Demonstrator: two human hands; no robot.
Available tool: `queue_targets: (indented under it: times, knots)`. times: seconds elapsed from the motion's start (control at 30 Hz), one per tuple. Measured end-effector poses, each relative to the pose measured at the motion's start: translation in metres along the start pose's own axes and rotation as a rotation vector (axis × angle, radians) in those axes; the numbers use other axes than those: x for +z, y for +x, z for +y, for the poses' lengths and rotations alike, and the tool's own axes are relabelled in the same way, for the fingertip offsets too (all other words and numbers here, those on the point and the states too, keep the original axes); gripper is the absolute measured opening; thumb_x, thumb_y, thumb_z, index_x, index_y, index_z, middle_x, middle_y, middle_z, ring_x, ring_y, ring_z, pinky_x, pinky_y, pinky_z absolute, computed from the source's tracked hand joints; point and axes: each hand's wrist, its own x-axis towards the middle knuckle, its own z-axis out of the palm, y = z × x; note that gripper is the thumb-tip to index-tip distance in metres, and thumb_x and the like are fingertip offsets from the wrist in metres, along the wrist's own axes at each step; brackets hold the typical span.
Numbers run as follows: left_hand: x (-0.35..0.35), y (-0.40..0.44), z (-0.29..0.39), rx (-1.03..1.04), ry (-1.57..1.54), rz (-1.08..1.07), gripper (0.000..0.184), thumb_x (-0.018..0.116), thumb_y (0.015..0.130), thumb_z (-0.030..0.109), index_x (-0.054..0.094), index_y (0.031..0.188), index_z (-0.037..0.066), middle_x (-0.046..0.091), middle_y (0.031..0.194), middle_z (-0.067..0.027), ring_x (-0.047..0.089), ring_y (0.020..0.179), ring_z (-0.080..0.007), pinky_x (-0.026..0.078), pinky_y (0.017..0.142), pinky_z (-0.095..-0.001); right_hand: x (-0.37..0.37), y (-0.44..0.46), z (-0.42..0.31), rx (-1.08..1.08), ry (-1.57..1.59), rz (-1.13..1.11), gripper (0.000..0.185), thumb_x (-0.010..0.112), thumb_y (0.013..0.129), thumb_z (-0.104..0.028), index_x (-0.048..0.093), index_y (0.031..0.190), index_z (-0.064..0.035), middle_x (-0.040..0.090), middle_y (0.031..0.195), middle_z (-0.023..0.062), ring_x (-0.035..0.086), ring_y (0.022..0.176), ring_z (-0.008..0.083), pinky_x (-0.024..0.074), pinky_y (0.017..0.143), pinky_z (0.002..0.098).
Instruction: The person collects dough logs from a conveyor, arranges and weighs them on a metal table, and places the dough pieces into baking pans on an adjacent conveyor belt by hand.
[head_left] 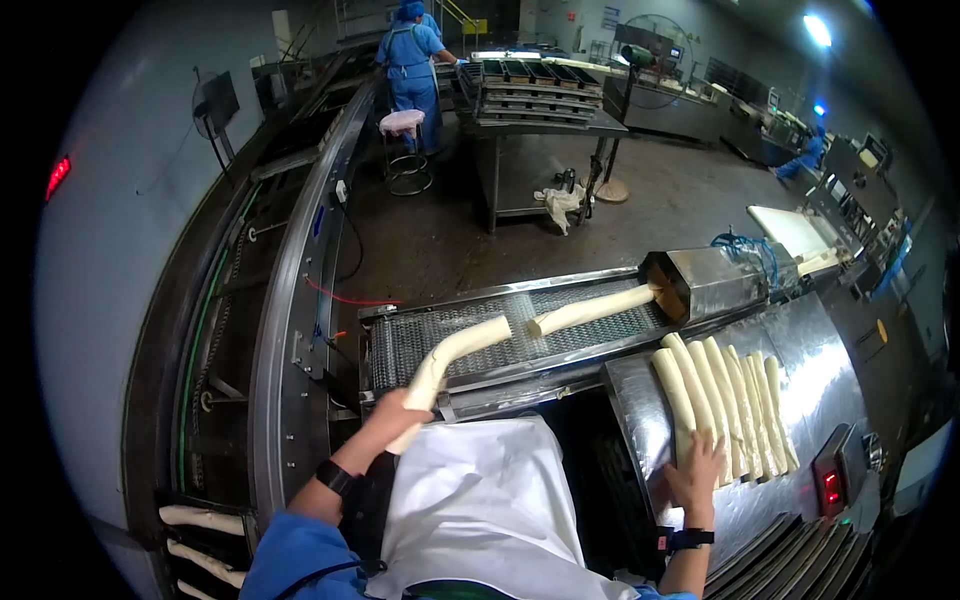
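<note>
At the lower left of the frame, pale lengths [205, 519] are seen lying beside the long side rail [285, 290]. Just right of that rail, a bent dough roll [455, 345] is grasped near its lower end by the left grip [403, 408], with the fingers wrapped around it. Its far end is carried over the mesh belt [400, 345] at the centre, unsupported by any hand. Because it is held at one end only, the roll could be stretched, creased or torn at the bend by its own weight. Its near end, close to the white apron [480, 490], could be smeared if the cloth is brushed.

Further right, a second roll [595, 308] is laid on the belt, one end inside the mouth of the metal housing [725, 280]. The two tips are close together; if they were pushed into contact, they could be stuck or jammed at the opening.

At the right, the near ends of a row of rolls [718, 395] on the metal surface [830, 390] are touched by the right grip [697, 470]; whether one is grasped cannot be told. Since the rolls are packed side by side, a neighbour could be dragged or dented by a careless pull. The red-lit display unit [835, 480] could be knocked if the row were shoved rightward.
</note>
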Motion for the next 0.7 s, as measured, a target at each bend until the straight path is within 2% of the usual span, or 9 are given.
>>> queue_targets:
  times: [0.07,0.23,0.37,0.47,0.53,0.57,0.6,0.67,0.7]
  knots:
    - [0.022,-0.02,0.047,0.125,-0.044,-0.273,0.041,0.075,0.073,0.02,0.063,0.107,-0.001,0.065,0.094,-0.0079,0.06,0.085,-0.0139,0.047,0.077,-0.028,0.003,0.011,-0.031,-0.237,0.26,0.071,0.074,0.08,0.062,-0.012,0.047,0.128,-0.0066,0.041,0.135,0.023,0.033,0.13,0.0456,0.0304,0.106,0.0518]
    - [0.073,-0.017,0.16,0.246,0.036,-0.662,0.048,0.076,0.076,0.029,0.059,0.109,-0.002,0.063,0.092,-0.0047,0.058,0.083,-0.01,0.046,0.073,-0.0255,-0.011,0.033,-0.144,-0.605,0.64,-0.043,0.069,0.074,0.07,-0.011,0.044,0.132,-0.0028,0.045,0.135,0.0214,0.035,0.13,0.0436,0.0293,0.11,0.0458]
    - [0.101,-0.015,0.224,0.27,-0.392,-0.955,0.046,0.068,0.085,0.031,0.056,0.113,-0.003,0.064,0.093,-0.0101,0.063,0.076,-0.0132,0.052,0.067,-0.0253,-0.018,0.039,-0.17,-0.495,0.995,-0.076,0.057,0.075,0.073,-0.009,0.051,0.124,-0.0015,0.058,0.12,0.0173,0.054,0.115,0.0321,0.0412,0.099,0.0386]
    - [0.115,-0.016,0.251,0.159,-0.752,-1.017,0.052,0.055,0.092,0.045,0.054,0.119,0.0,0.065,0.099,-0.01,0.064,0.086,-0.0152,0.053,0.076,-0.0269,-0.018,0.039,-0.143,-0.228,0.931,0.139,0.037,0.068,0.075,-0.004,0.057,0.11,-0.0014,0.062,0.094,0.0039,0.059,0.085,0.0112,0.0486,0.073,0.0253]
    - [0.134,0.006,0.239,0.149,-0.857,-1.007,0.06,0.045,0.096,0.048,0.044,0.129,-0.002,0.059,0.115,-0.0195,0.062,0.09,-0.0192,0.052,0.079,-0.0301,-0.018,0.042,-0.103,0.057,1.125,0.021,0.035,0.067,0.072,-0.004,0.057,0.105,0.0005,0.065,0.09,0.0122,0.061,0.084,0.018,0.05,0.074,0.0309]
    - [0.138,0.017,0.235,0.185,-0.799,-1.044,0.065,0.042,0.097,0.048,0.036,0.138,-0.002,0.053,0.128,-0.0205,0.06,0.1,-0.0204,0.05,0.086,-0.0303,-0.019,0.04,-0.084,0.132,1.032,0.012,0.038,0.069,0.07,-0.007,0.056,0.106,0.0005,0.065,0.093,0.0148,0.061,0.087,0.0217,0.0495,0.076,0.0335]
    - [0.142,0.028,0.225,0.179,-0.801,-1.047,0.065,0.042,0.097,0.048,0.036,0.138,-0.002,0.053,0.128,-0.0205,0.06,0.1,-0.0204,0.05,0.086,-0.0303,-0.019,0.035,-0.065,0.207,0.938,0.002,0.041,0.072,0.069,-0.009,0.056,0.106,0.0005,0.064,0.096,0.0174,0.062,0.09,0.0254,0.0491,0.078,0.0361]
    - [0.147,0.054,0.195,0.348,-0.45,-0.719,0.07,0.048,0.095,0.047,0.031,0.142,-0.002,0.048,0.135,-0.0206,0.058,0.108,-0.023,0.049,0.088,-0.0312,0.01,0.013,-0.018,0.108,0.498,0.23,0.051,0.075,0.066,-0.012,0.053,0.11,0.0001,0.058,0.112,0.0241,0.058,0.103,0.0333,0.046,0.085,0.0419]
    - [0.145,0.074,0.172,0.404,-0.329,-0.667,0.07,0.058,0.092,0.04,0.032,0.141,-0.002,0.046,0.137,-0.0203,0.053,0.117,-0.0249,0.046,0.094,-0.033,0.008,0.003,-0.013,0.158,0.27,0.204,0.064,0.079,0.064,-0.019,0.049,0.118,-0.0013,0.045,0.13,0.0269,0.045,0.119,0.0404,0.0392,0.096,0.0472]
